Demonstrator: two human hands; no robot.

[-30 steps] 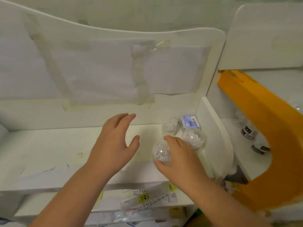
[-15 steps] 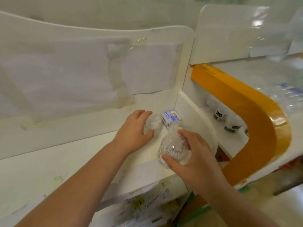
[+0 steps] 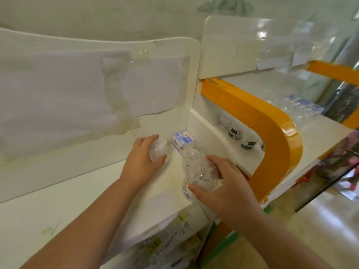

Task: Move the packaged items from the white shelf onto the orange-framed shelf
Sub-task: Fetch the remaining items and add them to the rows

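Note:
My left hand (image 3: 141, 163) grips a small clear bag of white pieces (image 3: 159, 148) near the back right corner of the white shelf (image 3: 58, 202). My right hand (image 3: 225, 188) holds clear plastic packets of white pieces (image 3: 196, 169), lifted a little above the shelf's right end. A small blue-and-white box (image 3: 182, 141) stands in the corner behind both hands. The orange-framed shelf (image 3: 272, 133) is right of the white divider.
Small dark-labelled jars (image 3: 235, 133) stand on the white board inside the orange frame. Clear wrapped packs (image 3: 303, 109) lie on its upper level. Packaged items (image 3: 171, 239) fill the lower white shelf below my hands. Taped paper (image 3: 77, 98) covers the back panel.
My left hand reached right and closed round the small clear bag. My right hand raised its packets off the shelf. The view swung right, showing more of the orange frame.

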